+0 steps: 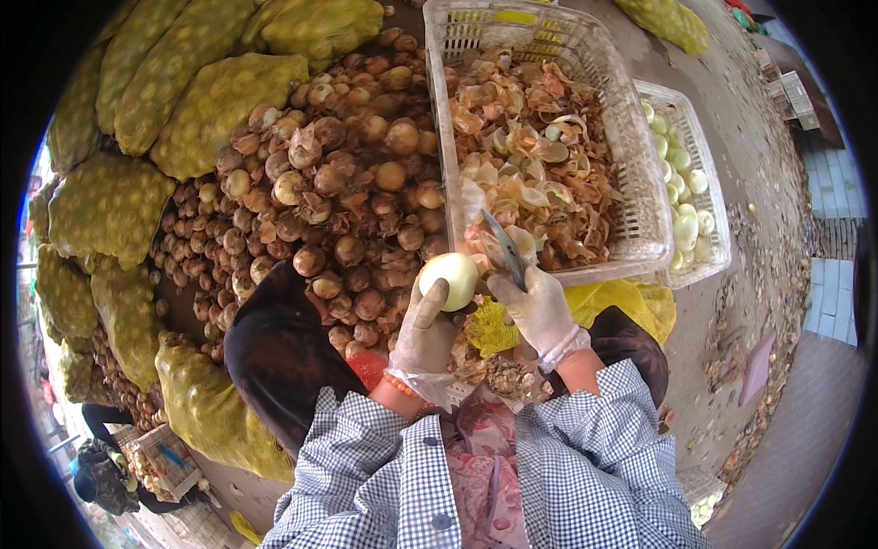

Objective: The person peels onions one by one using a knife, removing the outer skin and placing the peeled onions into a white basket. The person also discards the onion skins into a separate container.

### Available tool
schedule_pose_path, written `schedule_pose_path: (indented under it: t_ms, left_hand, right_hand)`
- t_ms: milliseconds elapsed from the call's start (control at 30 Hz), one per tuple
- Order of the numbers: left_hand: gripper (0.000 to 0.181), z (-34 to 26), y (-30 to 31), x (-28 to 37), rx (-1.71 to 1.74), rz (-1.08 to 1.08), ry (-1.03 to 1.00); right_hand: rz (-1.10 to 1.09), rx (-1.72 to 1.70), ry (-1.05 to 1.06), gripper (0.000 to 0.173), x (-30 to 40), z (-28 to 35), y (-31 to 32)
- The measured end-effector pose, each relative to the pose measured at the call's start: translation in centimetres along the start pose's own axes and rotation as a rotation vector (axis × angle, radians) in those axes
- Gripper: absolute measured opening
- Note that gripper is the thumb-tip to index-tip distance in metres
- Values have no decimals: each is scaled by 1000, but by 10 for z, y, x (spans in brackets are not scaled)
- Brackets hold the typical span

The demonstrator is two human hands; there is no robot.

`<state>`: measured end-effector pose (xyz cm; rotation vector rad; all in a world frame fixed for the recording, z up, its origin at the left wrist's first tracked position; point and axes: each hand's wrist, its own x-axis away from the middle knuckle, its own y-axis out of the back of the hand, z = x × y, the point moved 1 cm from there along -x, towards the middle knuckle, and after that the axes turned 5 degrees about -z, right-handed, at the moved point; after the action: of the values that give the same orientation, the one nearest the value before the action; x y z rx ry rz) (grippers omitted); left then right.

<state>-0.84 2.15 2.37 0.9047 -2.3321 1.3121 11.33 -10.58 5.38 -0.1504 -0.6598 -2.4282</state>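
A pale, peeled onion (449, 281) rests in my left hand (426, 329), which wears a light glove and has its thumb over the onion's side. My right hand (538, 305), gloved too, is closed around a small knife (506, 243) whose curved blade points up and to the left. The knife is a little to the right of the onion, apart from it. Both hands are at the near edge of a large plastic crate (559, 276) that holds onion skins (528, 165). Unpeeled onions (350, 250) lie in a big heap to the left of the crate.
A second white crate (720, 240) with peeled onions (686, 233) stands at the right. Full yellow mesh sacks (212, 110) surround the heap at the left. A yellow mesh bag (621, 302) lies beneath the large crate's near edge. Another person (103, 473) is at the lower left beside a crate (164, 456).
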Motion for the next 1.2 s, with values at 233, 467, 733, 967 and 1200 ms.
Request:
schedule_pose_path:
  t_ms: [233,467,733,967,1200]
  left_hand:
    - [74,-11,8,-1,-125,50,29]
    - [75,-6,9,-6,-74,-78,46]
    - [54,-13,13,-13,135,-14,76]
    - [61,-21,8,-6,101,50,82]
    - [71,-24,29,-17,239,273,182]
  right_hand:
    - [-28,-311,-100,31,-14,6,-17]
    - [-2,66,204,20,3,12,-31]
    - [-149,-436,-194,22,-17,11,-3]
    - [-278,-190,-138,28,-35,-7,44]
    - [-126,273,427,34,-3,1,29]
